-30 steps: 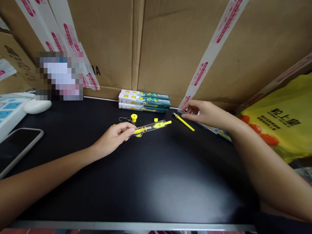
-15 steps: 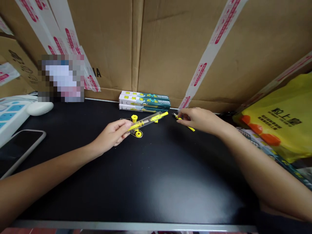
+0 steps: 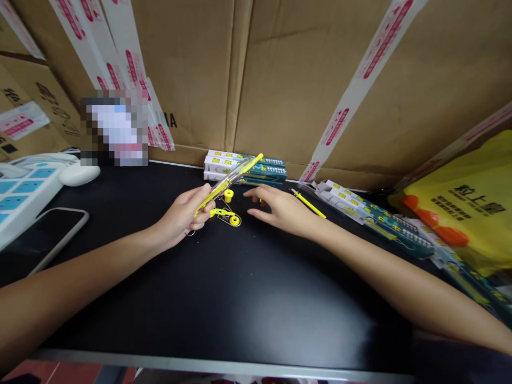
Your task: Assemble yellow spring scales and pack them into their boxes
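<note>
My left hand (image 3: 186,214) is closed around the lower end of a clear tubular spring scale (image 3: 230,182) with yellow parts inside. The tube slants up to the right, its yellow tip in front of the stacked boxes. To its right hovers my right hand (image 3: 276,209), thumb and fingers apart, with nothing visible in it. Between the hands lie a yellow spool-shaped piece (image 3: 229,196), a yellow ring (image 3: 234,220) and thin wire hooks, partly hidden by my left hand. Beyond my right hand, a slim yellow rod (image 3: 310,205) with a metal-looking tip rests on the black table (image 3: 256,298).
Printed boxes (image 3: 212,166) are stacked against the large cardboard carton (image 3: 288,80). More such boxes (image 3: 372,216) lie at the right beside a yellow bag (image 3: 472,197). A phone (image 3: 36,250), a white power strip (image 3: 36,186) and a white mouse-like object (image 3: 80,174) occupy the left.
My right hand has moved left, away from the yellow rod, which stays on the table. My left hand has tilted the spring scale more steeply upward. The camera view has shifted slightly.
</note>
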Tool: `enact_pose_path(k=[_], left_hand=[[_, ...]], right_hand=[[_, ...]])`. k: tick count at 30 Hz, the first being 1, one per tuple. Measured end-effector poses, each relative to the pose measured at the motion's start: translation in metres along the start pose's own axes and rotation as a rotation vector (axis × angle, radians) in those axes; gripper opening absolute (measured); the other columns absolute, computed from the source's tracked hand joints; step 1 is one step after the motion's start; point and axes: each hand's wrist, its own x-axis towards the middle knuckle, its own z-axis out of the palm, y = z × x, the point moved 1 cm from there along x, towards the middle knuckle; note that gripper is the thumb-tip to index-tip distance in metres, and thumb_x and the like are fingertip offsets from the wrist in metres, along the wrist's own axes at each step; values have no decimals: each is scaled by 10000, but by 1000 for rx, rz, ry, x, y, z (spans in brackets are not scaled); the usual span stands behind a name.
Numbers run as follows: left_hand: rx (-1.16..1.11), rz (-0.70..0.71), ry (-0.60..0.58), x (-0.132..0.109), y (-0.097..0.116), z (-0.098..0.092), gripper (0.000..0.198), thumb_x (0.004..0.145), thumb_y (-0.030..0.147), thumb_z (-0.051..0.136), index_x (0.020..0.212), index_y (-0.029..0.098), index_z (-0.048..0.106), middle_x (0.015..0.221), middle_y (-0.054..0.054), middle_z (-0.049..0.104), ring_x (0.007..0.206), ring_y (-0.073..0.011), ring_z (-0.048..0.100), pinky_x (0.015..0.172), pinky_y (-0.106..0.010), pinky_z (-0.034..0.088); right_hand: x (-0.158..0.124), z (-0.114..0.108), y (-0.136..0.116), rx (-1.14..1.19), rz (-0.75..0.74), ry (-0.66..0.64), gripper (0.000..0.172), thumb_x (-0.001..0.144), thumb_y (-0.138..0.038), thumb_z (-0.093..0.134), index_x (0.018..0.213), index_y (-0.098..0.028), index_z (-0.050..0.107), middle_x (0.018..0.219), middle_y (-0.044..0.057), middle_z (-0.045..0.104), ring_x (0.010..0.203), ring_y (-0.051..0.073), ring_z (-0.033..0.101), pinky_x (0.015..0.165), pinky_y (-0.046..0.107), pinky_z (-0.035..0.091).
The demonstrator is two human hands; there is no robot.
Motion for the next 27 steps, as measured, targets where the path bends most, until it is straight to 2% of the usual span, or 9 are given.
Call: enact_pose_path(k=[8, 11, 16, 19, 20, 23, 27], left_hand=[[-37, 2, -26, 2, -7, -1, 315, 903, 477, 536, 903, 162, 549, 651, 68, 403, 363, 14, 209, 330, -138, 109], [-27, -5, -35, 3, -9, -2, 314, 908, 474, 528, 923, 161, 555, 652, 68, 402, 362, 16, 208, 329, -134, 108], [2, -10, -39, 1, -8, 0, 306, 917, 464, 513, 923, 160, 550, 647, 69, 395, 366, 13, 208, 327, -135, 105], [52, -5, -52, 0, -7, 1, 299, 919, 464, 505, 884, 169, 533, 648, 68, 397, 369, 9, 212, 330, -142, 108], [83, -1, -60, 0, -7, 1, 299, 920, 464, 502, 867, 170, 527, 648, 67, 401, 371, 7, 214, 334, -144, 112], [211, 14, -74, 0, -8, 1, 287, 926, 454, 484, 891, 175, 542, 633, 67, 407, 375, -6, 220, 346, -159, 129], [469, 167, -93, -4, -9, 2, 286, 922, 428, 488, 965, 172, 609, 618, 57, 434, 440, -47, 322, 396, -182, 235]], right_hand=[[44, 20, -9, -11, -43, 60, 290, 889, -277, 566, 1151, -153, 579, 1128, 129, 632, 964, 245, 619, 781, 361, 512], [53, 30, -8, -15, -33, 59, 234, 886, -290, 574, 1066, -150, 627, 1032, 119, 659, 937, 250, 618, 755, 355, 500], [57, 31, -3, 108, 25, 46, 100, 841, -194, 607, 906, -138, 658, 813, 71, 657, 742, 189, 594, 647, 307, 448], [43, 21, 9, 310, 141, 112, 101, 806, -234, 644, 828, -137, 625, 714, 34, 614, 610, 139, 536, 576, 285, 425], [35, 15, 15, 426, 179, 176, 136, 787, -253, 667, 844, -143, 610, 728, 26, 610, 601, 126, 528, 558, 270, 425], [3, 1, 28, 881, 301, 240, 290, 742, -349, 720, 920, -183, 563, 775, 3, 621, 589, 107, 545, 444, 208, 390], [-43, -7, 36, 1254, 510, 342, 319, 737, -333, 747, 975, -207, 575, 758, -22, 617, 585, 80, 541, 441, 167, 424]])
